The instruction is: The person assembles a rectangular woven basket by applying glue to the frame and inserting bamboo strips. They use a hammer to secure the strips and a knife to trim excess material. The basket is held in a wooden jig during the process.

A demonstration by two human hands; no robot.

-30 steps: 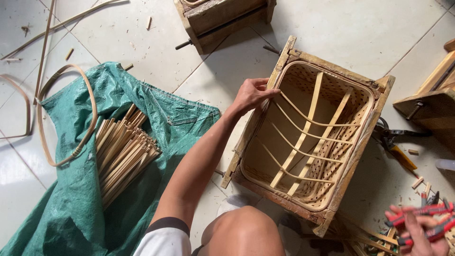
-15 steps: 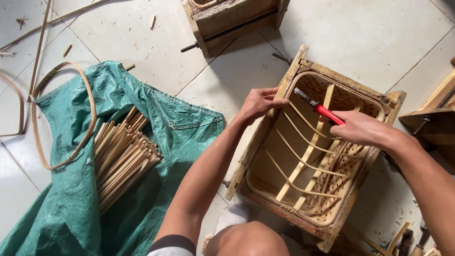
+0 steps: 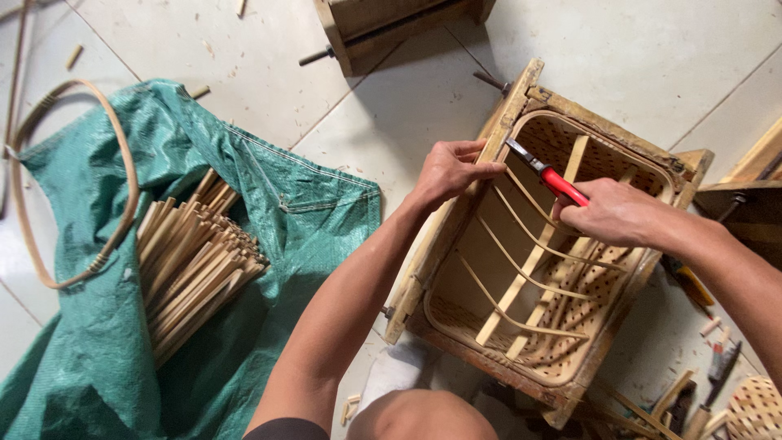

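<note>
Left hand [image 3: 450,169]: we clamp our fingers over the near rim of the wooden frame [image 3: 456,228], apparently to steady it.
Right hand [image 3: 612,213]: we close it around the red-handled pliers [image 3: 547,174], jaws aimed at the rim just beside our left fingertips.
Basket [image 3: 562,326]: it sits inside the frame, under both hands.
Arms: both reach forward, wrists bent down.
Cane sticks [image 3: 191,261]: they lie well left on the green sack [image 3: 269,204].

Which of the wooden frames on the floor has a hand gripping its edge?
The big square wooden frame holding the woven basket: the left hand grips its left rail. The smaller frame at the top edge lies untouched, with nothing woven showing in it.
</note>
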